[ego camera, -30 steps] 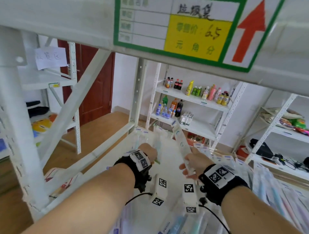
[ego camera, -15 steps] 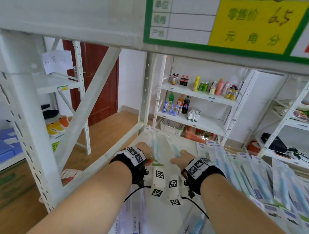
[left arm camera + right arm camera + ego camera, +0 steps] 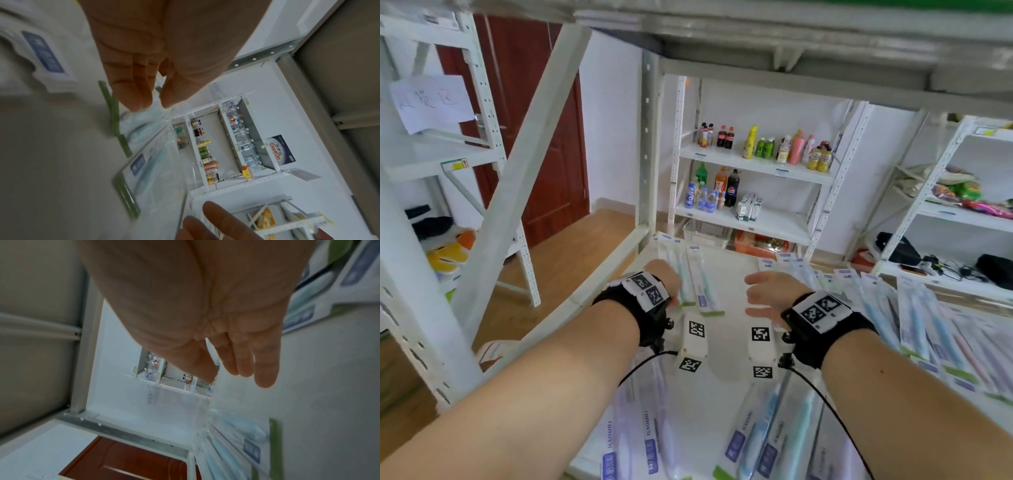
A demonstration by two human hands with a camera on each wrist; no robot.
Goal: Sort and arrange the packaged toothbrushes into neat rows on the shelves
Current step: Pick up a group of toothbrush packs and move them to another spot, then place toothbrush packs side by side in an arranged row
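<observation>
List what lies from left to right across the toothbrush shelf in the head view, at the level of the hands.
left hand → two packaged toothbrushes lying side by side → bare strip of the shelf → right hand → row of packaged toothbrushes fanned out to the right.

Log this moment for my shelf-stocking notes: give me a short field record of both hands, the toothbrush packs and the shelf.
left hand: fingertips down on a toothbrush pack at the shelf's left end; a grip is not clear
right hand: open, fingers straight, holding nothing
two packs by left hand: lying side by side, roughly parallel
packs at right: overlapping row, fanned along the shelf
near packs: loose, angled, not yet in a row
shelf: white, bare patch between the hands
</observation>
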